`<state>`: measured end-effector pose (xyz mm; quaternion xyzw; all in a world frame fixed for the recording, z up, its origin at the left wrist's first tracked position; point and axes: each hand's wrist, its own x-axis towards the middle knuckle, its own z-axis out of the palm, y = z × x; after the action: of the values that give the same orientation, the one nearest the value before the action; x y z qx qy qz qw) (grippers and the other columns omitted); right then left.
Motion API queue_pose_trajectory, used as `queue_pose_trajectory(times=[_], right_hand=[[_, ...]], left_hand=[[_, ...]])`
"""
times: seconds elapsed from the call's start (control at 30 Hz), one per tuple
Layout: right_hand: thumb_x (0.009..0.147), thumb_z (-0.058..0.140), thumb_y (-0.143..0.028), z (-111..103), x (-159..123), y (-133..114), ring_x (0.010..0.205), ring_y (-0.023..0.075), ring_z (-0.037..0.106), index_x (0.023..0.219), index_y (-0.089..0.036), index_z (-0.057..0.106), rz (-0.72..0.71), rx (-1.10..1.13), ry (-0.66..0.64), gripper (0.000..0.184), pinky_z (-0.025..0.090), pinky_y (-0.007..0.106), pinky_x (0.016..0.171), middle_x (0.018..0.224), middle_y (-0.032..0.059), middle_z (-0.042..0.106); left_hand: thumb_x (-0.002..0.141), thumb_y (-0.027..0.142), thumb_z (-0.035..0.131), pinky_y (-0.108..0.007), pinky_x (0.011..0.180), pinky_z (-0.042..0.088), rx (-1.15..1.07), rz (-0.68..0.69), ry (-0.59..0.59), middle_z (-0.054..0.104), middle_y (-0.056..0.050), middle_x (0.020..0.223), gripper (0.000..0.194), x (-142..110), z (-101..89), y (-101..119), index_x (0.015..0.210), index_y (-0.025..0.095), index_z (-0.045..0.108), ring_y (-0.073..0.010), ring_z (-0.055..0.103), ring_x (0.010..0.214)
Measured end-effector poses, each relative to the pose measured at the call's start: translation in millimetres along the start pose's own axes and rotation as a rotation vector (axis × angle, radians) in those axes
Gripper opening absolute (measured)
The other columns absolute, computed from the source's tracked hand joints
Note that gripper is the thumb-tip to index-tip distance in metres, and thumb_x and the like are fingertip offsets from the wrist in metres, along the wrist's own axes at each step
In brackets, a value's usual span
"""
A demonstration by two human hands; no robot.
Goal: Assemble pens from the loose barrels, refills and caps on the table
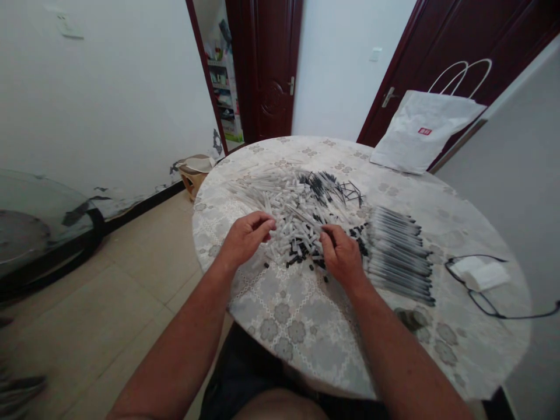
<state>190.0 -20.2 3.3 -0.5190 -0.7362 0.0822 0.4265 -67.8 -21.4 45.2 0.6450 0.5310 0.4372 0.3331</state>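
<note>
My left hand (248, 238) hovers at the left side of a heap of pen parts, thumb and fingertips brought together; whatever is between them cannot be made out. My right hand (343, 256) pinches the near end of a clear pen barrel (301, 216), which points away to the left over the heap. Around both hands lie loose white caps (284, 242) and small black plugs (297, 251). Farther back are more clear barrels (249, 195) and a bunch of thin black refills (324, 185). Right of my right hand, finished-looking pens (398, 254) lie side by side in a stack.
The round table wears a patterned cloth (280, 332). Eyeglasses (485, 303) and folded white tissue (483, 274) rest at the right, near a small dark roundish object (411, 319). A white paper bag (424, 131) stands at the far right edge.
</note>
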Motion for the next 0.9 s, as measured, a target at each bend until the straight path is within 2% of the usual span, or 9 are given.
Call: queue_pose_trajectory(times=[0.07, 0.13, 0.2, 0.3, 0.43, 0.7, 0.9], right_hand=[[0.098, 0.049, -0.033, 1.1, -0.1, 4.0, 0.08, 0.0222, 0.071, 0.112, -0.02, 0.066, 0.019, -0.01, 0.008, 0.026, 0.052, 0.032, 0.08, 0.092, 0.0078, 0.076], [0.098, 0.049, -0.034, 2.1, -0.2, 6.5, 0.078, 0.0219, 0.071, 0.111, -0.02, 0.066, 0.02, -0.018, 0.016, 0.026, 0.052, 0.031, 0.078, 0.091, 0.0075, 0.076], [0.098, 0.049, -0.034, 2.6, -0.5, 7.4, 0.078, 0.0217, 0.07, 0.111, -0.02, 0.066, 0.011, -0.024, 0.02, 0.026, 0.051, 0.031, 0.077, 0.09, 0.0074, 0.075], [0.098, 0.049, -0.034, 2.6, -0.9, 6.6, 0.077, 0.0213, 0.07, 0.11, -0.019, 0.066, -0.007, -0.032, 0.022, 0.026, 0.051, 0.03, 0.077, 0.09, 0.0075, 0.075], [0.098, 0.049, -0.034, 1.9, -1.1, 5.0, 0.077, 0.021, 0.069, 0.11, -0.019, 0.066, -0.022, -0.024, 0.01, 0.026, 0.051, 0.031, 0.077, 0.092, 0.0085, 0.074], [0.097, 0.048, -0.033, 0.3, -0.3, 3.8, 0.079, 0.0212, 0.068, 0.11, -0.019, 0.066, -0.048, -0.011, -0.007, 0.025, 0.051, 0.031, 0.078, 0.095, 0.0092, 0.074], [0.097, 0.048, -0.03, 2.0, -1.3, 2.5, 0.08, 0.0211, 0.068, 0.109, -0.018, 0.065, -0.065, -0.012, -0.026, 0.024, 0.051, 0.031, 0.079, 0.096, 0.009, 0.074]], left_hand=[[0.091, 0.04, 0.062, -0.027, 0.067, 0.05, 0.159, -0.003, -0.051, 0.071, -0.002, 0.08, 0.026, -16.5, -14.1, -6.7, 0.099, 0.018, 0.071, -0.0153, 0.064, 0.07], [0.088, 0.036, 0.064, -0.029, 0.073, 0.051, 0.33, 0.004, -0.091, 0.072, -0.004, 0.09, 0.023, -34.7, -21.7, -15.7, 0.103, 0.02, 0.071, -0.0172, 0.065, 0.078], [0.086, 0.031, 0.066, -0.031, 0.077, 0.051, 0.437, 0.012, -0.165, 0.071, -0.005, 0.1, 0.027, -51.1, -23.1, -24.8, 0.111, 0.021, 0.069, -0.0183, 0.066, 0.083], [0.085, 0.03, 0.067, -0.033, 0.084, 0.05, 0.526, 0.011, -0.241, 0.071, -0.004, 0.103, 0.04, -64.9, -17.1, -34.6, 0.124, 0.025, 0.064, -0.0204, 0.067, 0.09], [0.09, 0.03, 0.062, -0.034, 0.086, 0.048, 0.61, 0.053, -0.244, 0.072, -0.005, 0.103, 0.039, -60.0, -3.9, -39.4, 0.128, 0.024, 0.061, -0.0226, 0.067, 0.095], [0.093, 0.032, 0.061, -0.031, 0.079, 0.045, 0.721, 0.074, -0.196, 0.071, -0.006, 0.095, 0.015, -38.1, 12.5, -38.8, 0.103, 0.022, 0.065, -0.0214, 0.065, 0.087], [0.095, 0.034, 0.061, -0.03, 0.079, 0.045, 0.753, 0.128, -0.138, 0.068, -0.005, 0.102, 0.015, -34.2, 20.3, -45.5, 0.105, 0.022, 0.062, -0.0202, 0.064, 0.093]])
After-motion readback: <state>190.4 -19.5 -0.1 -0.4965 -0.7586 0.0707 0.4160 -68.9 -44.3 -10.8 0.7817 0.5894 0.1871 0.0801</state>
